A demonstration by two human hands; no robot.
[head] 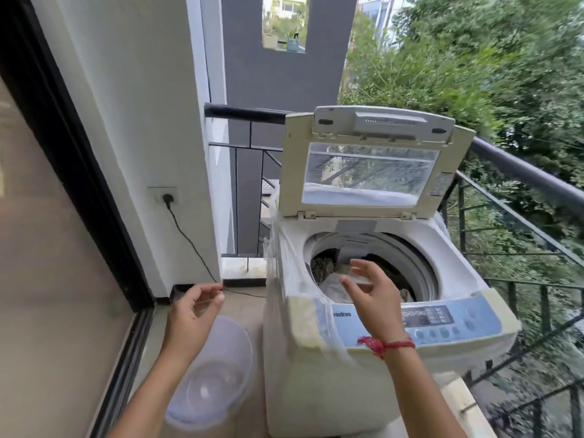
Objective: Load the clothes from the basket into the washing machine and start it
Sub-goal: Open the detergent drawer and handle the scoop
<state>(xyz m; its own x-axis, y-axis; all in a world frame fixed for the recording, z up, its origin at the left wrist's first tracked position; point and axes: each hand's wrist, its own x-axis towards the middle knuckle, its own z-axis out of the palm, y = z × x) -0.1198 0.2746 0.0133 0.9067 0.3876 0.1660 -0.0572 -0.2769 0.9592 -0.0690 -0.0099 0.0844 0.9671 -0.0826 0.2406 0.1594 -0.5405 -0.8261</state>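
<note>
A white top-loading washing machine point(316, 374) stands on a balcony with its lid point(369, 165) raised upright. Clothes point(331, 279), dark and pale, lie inside the drum. A blue control panel point(426, 320) runs along the machine's front edge. A clear plastic basket point(211, 371) sits on the floor left of the machine, with nothing in it. My right hand point(373, 295) hovers over the drum's front rim, fingers spread and holding nothing. My left hand point(196, 311) hangs in the air above the basket, fingers loosely curled and holding nothing.
A black power cord point(189, 241) runs from a wall socket point(167, 197) down to the floor behind the machine. A dark metal railing point(521, 172) borders the balcony on the right and back. A sliding-door frame point(63, 153) stands at the left.
</note>
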